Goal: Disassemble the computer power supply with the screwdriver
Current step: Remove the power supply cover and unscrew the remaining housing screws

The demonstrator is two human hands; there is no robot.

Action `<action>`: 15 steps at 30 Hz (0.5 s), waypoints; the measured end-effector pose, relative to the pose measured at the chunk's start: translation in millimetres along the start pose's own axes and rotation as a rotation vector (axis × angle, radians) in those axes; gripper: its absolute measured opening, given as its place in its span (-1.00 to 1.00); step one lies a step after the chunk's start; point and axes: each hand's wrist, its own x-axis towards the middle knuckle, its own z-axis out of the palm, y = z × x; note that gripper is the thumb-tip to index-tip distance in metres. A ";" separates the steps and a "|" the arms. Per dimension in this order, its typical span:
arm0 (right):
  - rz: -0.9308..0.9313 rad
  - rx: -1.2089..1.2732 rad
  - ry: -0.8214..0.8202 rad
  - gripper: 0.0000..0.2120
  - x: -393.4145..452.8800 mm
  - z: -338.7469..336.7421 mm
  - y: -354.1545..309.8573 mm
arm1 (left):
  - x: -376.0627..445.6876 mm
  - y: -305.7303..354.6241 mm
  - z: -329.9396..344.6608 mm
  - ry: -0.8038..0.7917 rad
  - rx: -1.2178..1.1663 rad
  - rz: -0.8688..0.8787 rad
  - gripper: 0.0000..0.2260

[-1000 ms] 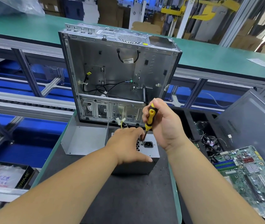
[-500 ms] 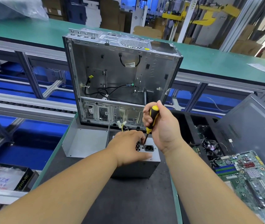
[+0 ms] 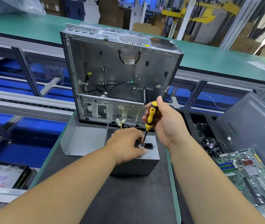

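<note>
**Holding power supply steady, screwdriver tip at top-face screw**

Sitting on the dark mat (image 3: 125,199) near the front of the bench, the power supply (image 3: 136,165) is a grey metal box with its socket face turned up. The black mains socket (image 3: 148,145) shows on that face, with a patch of honeycomb vent holes just left of it.

Left hand (image 3: 126,145): laid over the left part of the top face, palm down, fingers bent over the far edge and thumb lying along the near edge. It presses on the box; how firmly the fingers wrap it cannot be told.

Right hand (image 3: 165,125): fingers and thumb curled round the handle of the yellow and black screwdriver (image 3: 150,117). Tool tilted, handle up and to the right, shaft running down and left. Tip sits just left of the socket, at a small screw head; whether it is seated in the screw is too small to tell.

White plugs on yellow wires (image 3: 120,122) come up behind the left hand.

Behind the box, an open computer case (image 3: 119,75) stands upright, inside facing the camera, loose black cables in it. A bent grey metal plate (image 3: 83,140) lies to the left of the power supply. A green circuit board (image 3: 248,173) lies at the right, well apart, with a grey side panel (image 3: 256,126) leaning beyond it.
</note>
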 end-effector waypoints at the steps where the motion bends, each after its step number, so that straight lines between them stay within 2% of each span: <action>1: 0.006 0.017 0.012 -0.53 0.6 2.4 0.9 | -0.4 0.3 -0.2 0.001 0.003 0.003 -0.77; 9: -0.085 0.123 -0.135 -0.32 -0.2 7.1 13.5 | -0.9 1.0 -0.3 0.016 0.007 0.003 -0.76; 15: -0.130 0.075 -0.184 -0.74 -4.3 -0.8 14.0 | 0.6 -1.1 1.0 0.018 0.009 0.006 -0.76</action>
